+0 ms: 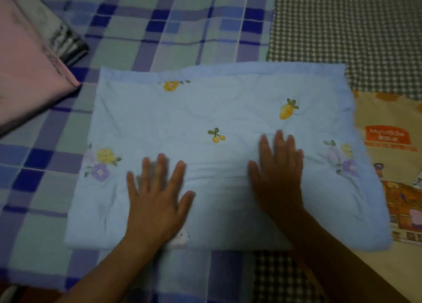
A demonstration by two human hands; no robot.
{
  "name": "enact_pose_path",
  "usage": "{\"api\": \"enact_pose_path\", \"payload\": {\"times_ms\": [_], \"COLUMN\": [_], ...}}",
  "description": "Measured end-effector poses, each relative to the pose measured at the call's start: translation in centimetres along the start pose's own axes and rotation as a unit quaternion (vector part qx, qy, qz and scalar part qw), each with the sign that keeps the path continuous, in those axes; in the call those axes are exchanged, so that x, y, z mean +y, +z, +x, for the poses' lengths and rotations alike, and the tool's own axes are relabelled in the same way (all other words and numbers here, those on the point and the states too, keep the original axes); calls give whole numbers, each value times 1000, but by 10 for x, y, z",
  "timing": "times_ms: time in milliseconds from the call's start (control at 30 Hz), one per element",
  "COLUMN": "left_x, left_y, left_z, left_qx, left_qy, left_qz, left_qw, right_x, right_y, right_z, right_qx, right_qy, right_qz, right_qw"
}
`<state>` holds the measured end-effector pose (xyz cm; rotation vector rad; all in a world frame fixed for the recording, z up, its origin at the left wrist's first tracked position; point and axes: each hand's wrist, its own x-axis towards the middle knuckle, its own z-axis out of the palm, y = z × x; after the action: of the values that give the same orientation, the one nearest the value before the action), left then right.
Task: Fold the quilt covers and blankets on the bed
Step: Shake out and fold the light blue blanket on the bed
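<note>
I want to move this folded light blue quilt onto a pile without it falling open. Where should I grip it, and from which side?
Probably by its two short ends, left and right. The light blue quilt lies flat as a wide rectangle, with the left hand and right hand pressing open on its near half. Slide fingers under each end so the layers stay together.

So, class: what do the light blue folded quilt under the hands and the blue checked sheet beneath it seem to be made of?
The light blue quilt looks like soft padded cloth, probably cotton with filling: matte, puffy, with stitched lines, creases and printed fruit and flowers. The checked sheet looks like thin woven fabric, matte and flat; blur hides the weave, so the fibre is uncertain.
</note>
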<state>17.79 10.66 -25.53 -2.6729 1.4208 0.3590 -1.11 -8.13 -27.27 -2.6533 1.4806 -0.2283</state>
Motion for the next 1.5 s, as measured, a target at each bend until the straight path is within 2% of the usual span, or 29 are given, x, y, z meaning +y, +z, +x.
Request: {"api": "enact_pose_path", "payload": {"times_ms": [67,133,267,333,533,567,600,667,700,800,867,967,1033,1100,1167,1300,1333,1400,1467,1500], "left_x": [3,-22,-114,-138,-126,-127,-129,-128,-127,-120,-125,-125,-124,-126,-126,-127,-131,-151,-176,-191], "left_y": [-2,14,57,56,15,19,24,43,52,57,51,44,42,44,43,24,19,19,20,25], "left_z": [42,78,93,93,173,195,215,241,246,239,238,241,238,237,238,216,200,156,112,93], "left_qx": [42,56,12,1,82,89,83,57,58,61,55,21,21,16,7,33,44,42,13,0], "left_qy": [83,67,-41,-78,35,22,-3,-46,-57,-40,-51,-44,-38,-37,-36,-24,-37,-124,-218,-237], "left_qz": [22,31,31,34,28,17,-2,-30,-31,-30,-36,-44,-42,-43,-39,-60,-66,-115,-225,-289], "left_qw": [995,996,999,996,996,996,997,997,996,997,997,998,998,998,999,997,996,985,950,928], "right_x": [-54,-77,-59,-71,-126,-132,-138,-140,-143,-141,-143,-136,-128,-125,-121,-122,-124,-130,-132,-131], "right_y": [15,46,98,93,91,91,88,86,86,82,77,70,65,51,42,49,45,31,20,20], "right_z": [39,80,142,166,230,242,252,259,255,235,219,140,71,19,-9,-20,-15,-16,-41,-60], "right_qx": [0,-26,-68,-84,-97,-84,-60,-4,6,-6,-5,-42,-71,-72,-71,-85,-84,-65,-44,-42], "right_qy": [-114,-168,-118,-78,27,65,114,166,166,200,184,186,206,191,184,173,184,173,140,133], "right_qz": [20,9,-45,-11,181,263,374,571,602,601,606,559,542,545,561,507,516,547,568,569], "right_qw": [993,985,990,993,978,959,918,804,781,774,774,807,812,814,804,840,832,817,810,811]}}
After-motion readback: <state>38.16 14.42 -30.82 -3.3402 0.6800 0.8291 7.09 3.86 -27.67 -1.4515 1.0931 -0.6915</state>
